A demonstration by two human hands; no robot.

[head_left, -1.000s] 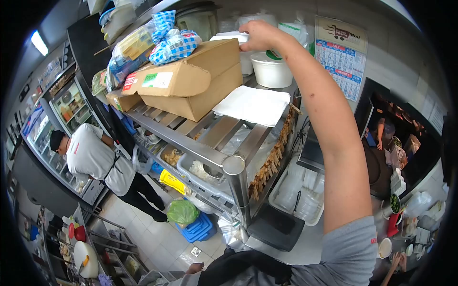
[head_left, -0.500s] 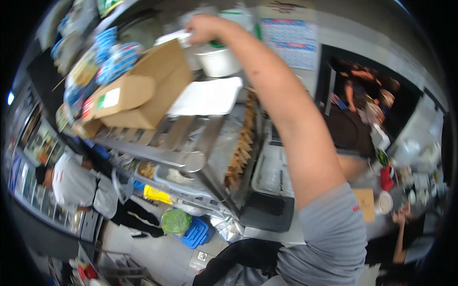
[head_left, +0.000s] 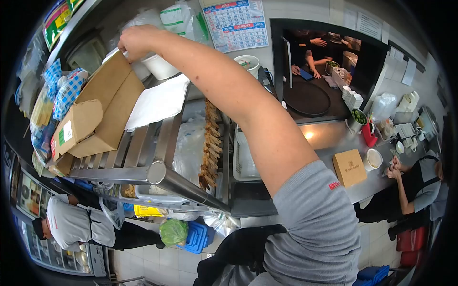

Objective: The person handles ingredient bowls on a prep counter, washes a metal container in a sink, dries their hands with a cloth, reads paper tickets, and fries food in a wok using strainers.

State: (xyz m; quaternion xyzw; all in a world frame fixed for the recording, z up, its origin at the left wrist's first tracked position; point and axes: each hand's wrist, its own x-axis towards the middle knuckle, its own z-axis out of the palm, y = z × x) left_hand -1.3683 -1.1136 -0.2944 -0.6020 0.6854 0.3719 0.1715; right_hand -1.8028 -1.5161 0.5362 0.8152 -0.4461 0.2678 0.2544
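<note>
A slatted steel rack (head_left: 112, 175) bears an open brown cardboard box (head_left: 109, 107), lengthwise near-left to far-right. The right hand (head_left: 137, 42) is at its far end, fingers bent; whether they pinch the half-hidden white object (head_left: 110, 55) just left, I cannot tell.

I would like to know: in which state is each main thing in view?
Right hand: bent at white item, grip unclear
Cardboard box: flap sticking out
White sheet: lying flat
Checked bag: knotted
Small brown box: closed
Metal pot: uncovered, green contents showing
Round tray: lying flat
</note>
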